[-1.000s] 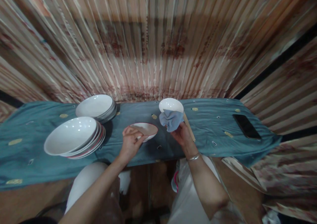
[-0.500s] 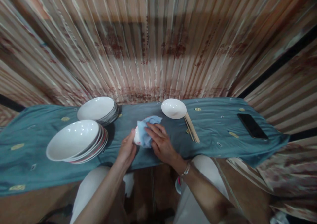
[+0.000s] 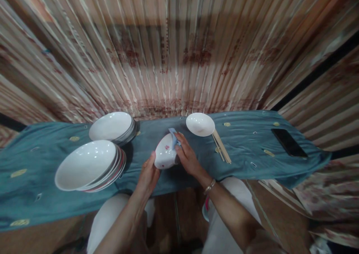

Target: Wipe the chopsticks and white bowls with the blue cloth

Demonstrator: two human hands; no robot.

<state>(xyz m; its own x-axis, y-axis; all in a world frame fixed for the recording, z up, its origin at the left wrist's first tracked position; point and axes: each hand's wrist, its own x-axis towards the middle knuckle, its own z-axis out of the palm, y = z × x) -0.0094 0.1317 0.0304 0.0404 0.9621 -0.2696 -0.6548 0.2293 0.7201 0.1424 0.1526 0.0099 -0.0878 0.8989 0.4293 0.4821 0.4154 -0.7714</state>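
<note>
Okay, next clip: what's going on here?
A person's left-hand grip holds a red-rimmed white bowl tilted above the table, while the right-hand grip holds a blue cloth against it. A second white bowl sits farther back, near light-coloured chopsticks. Two stacks of white dishes stand to the left; a black smartphone lies to the right.

No readable text, red mark (image 3: 167, 147) on white bowl (image 3: 165, 158) illegible, blurred character-like columns (image 3: 163, 54) on curtain (image 3: 179, 83)
</note>
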